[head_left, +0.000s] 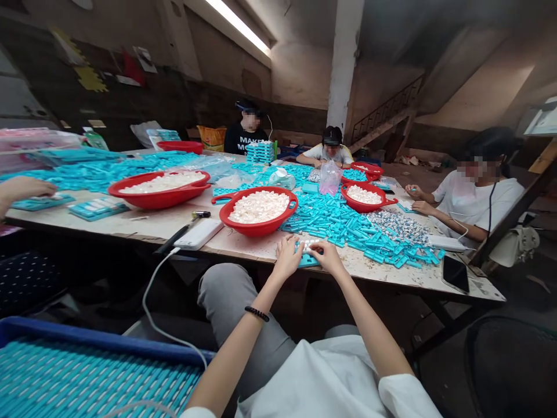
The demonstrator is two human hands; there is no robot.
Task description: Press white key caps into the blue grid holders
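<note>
Left hand rests curled with fingertips on a blue tray at the table's near edge, while the right hand pinches small white pieces on it, beside the blue pile.

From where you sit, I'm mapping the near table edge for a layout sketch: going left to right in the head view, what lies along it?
White power bank → left hand → small blue tray → right hand → black phone.
</note>
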